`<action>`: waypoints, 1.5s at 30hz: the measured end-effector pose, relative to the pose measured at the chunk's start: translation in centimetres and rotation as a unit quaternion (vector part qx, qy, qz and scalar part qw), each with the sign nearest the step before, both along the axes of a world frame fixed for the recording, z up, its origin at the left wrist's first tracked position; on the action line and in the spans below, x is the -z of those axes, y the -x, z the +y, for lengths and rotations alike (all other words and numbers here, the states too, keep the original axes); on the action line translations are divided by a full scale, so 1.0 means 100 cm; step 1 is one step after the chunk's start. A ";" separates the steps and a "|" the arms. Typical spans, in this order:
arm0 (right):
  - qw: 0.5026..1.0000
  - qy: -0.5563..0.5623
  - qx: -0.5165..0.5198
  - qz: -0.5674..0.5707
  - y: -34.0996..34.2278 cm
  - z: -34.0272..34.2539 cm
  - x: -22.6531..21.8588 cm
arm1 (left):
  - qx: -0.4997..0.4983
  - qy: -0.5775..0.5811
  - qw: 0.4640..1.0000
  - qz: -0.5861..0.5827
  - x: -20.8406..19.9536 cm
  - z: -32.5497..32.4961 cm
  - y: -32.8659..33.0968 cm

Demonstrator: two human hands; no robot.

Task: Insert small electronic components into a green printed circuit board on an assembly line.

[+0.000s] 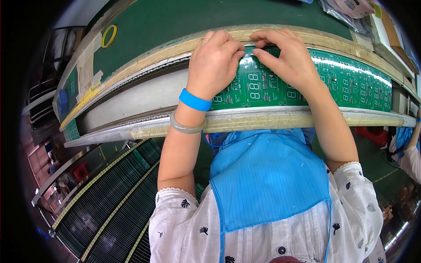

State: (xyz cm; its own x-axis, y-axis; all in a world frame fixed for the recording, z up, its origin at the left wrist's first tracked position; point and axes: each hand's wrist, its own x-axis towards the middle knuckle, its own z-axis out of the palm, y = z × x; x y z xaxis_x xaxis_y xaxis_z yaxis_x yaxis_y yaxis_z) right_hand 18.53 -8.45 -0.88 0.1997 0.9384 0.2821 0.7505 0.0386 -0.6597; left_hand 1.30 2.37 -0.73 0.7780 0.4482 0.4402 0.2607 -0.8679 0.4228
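A long green circuit board panel (346,83) lies between two rails, with rows of white digit outlines and small parts printed or mounted on it. My left hand (213,63) is over the board's left end, wearing a blue wrist strap (195,101). Its fingers are curled together close to the far rail, and what they hold, if anything, is hidden. To its right, my right hand (289,59) reaches over the board with thumb and forefinger apart near the far edge. Nothing shows between those two fingertips. Parts of the board are covered by both hands.
The near rail (267,115) and the taped far rail (144,57) bound the track. A yellow tape ring (109,36) lies on the green tabletop beyond. Slotted black racks (105,206) stand lower left. Plastic bags (346,15) lie far right; another person's arm (413,144) shows at the right edge.
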 end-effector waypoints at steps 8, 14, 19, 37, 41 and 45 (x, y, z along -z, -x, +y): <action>1.000 -0.019 -0.007 0.005 -0.001 0.000 0.000 | 0.014 -0.040 0.999 0.029 -0.007 -0.001 0.000; 1.000 -0.019 -0.011 0.009 -0.003 -0.001 0.000 | 0.032 -0.048 0.998 0.037 -0.007 0.002 -0.002; 1.000 -0.017 -0.013 0.017 -0.003 -0.001 0.000 | 0.037 -0.033 0.998 0.036 -0.007 0.002 -0.002; 1.000 -0.014 -0.019 0.013 -0.005 -0.001 0.005 | 0.034 -0.048 0.998 0.032 -0.008 0.002 -0.004; 1.000 -0.017 -0.021 0.008 -0.005 -0.001 0.005 | 0.037 -0.061 0.997 0.036 -0.008 0.002 -0.004; 1.000 -0.018 -0.019 0.009 -0.005 -0.001 0.006 | 0.036 -0.058 0.997 0.040 -0.007 0.002 -0.004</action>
State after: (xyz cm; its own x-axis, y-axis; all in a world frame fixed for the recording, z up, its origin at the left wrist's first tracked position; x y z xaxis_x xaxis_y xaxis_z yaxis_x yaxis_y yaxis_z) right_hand 19.08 -8.54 -1.50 0.1701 0.9343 0.3133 0.7366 0.0907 -0.6703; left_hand 1.72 2.57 -0.06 0.8412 0.3397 0.4207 0.2255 -0.9276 0.2980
